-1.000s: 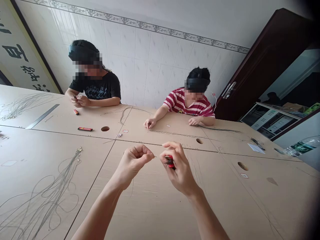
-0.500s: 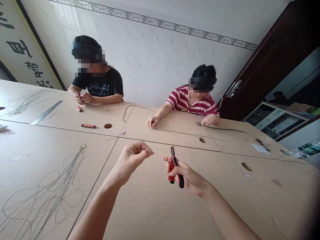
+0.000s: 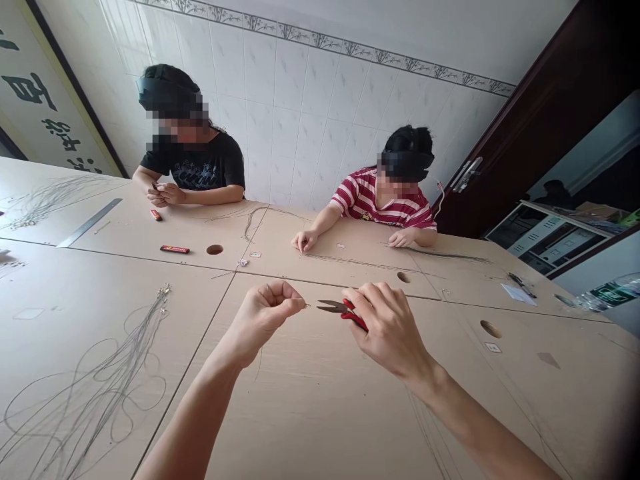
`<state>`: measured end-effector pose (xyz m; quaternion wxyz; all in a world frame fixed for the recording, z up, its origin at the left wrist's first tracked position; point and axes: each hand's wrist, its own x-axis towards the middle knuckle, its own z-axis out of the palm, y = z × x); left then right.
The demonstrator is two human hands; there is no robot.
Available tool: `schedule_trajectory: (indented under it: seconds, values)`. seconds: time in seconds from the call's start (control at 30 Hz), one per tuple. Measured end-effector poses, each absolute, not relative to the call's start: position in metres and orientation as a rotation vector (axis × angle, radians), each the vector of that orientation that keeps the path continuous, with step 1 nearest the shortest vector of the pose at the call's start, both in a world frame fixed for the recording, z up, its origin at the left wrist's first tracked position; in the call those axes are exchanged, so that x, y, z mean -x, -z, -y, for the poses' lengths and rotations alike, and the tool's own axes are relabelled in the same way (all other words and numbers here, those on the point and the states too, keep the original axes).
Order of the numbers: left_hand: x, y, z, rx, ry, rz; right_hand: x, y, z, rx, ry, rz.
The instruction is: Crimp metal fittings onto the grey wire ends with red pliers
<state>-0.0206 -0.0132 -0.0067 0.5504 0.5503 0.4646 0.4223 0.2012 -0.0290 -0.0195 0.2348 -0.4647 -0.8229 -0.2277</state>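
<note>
My left hand (image 3: pixel 265 317) is closed in a pinch, with a tiny metal loop (image 3: pixel 307 306) poking out past its fingertips. A thin cord (image 3: pixel 259 365) shows below the wrist; whether it joins the loop is hidden by the hand. Red-and-black pliers (image 3: pixel 334 307) are gripped in my right hand (image 3: pixel 387 323), back of the hand up. Their jaws point left, slightly parted, a short gap away from the loop. Both hands are above the wooden table (image 3: pixel 320 427).
A bundle of grey cords with metal ends (image 3: pixel 120 373) lies at left. Across the table sit two people, one in black (image 3: pixel 200 163), one in stripes (image 3: pixel 395 200). Also there: a steel ruler (image 3: pixel 90 223), a red-and-black stick (image 3: pixel 175 249), table holes (image 3: pixel 491 329) and a plastic bottle (image 3: pixel 613 293).
My right hand has turned over, swinging the pliers from upright to pointing left, and the jaws are nearer the loop. My left hand has stayed in place. The striped person's hand shifted slightly left.
</note>
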Motion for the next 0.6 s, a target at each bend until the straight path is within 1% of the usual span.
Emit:
schedule_trajectory:
  seconds: [0.17, 0.6]
  values:
    - [0.0197, 0.0035, 0.0154, -1.315, -1.005, -1.096, -0.1975, 0.0123, 0.0307, 1.209, 0.734, 2.261]
    - [0.0196, 0.0031, 0.0166, -1.35, -0.976, -1.076, -0.1961, 0.0091, 0.0316, 1.196, 0.761, 2.291]
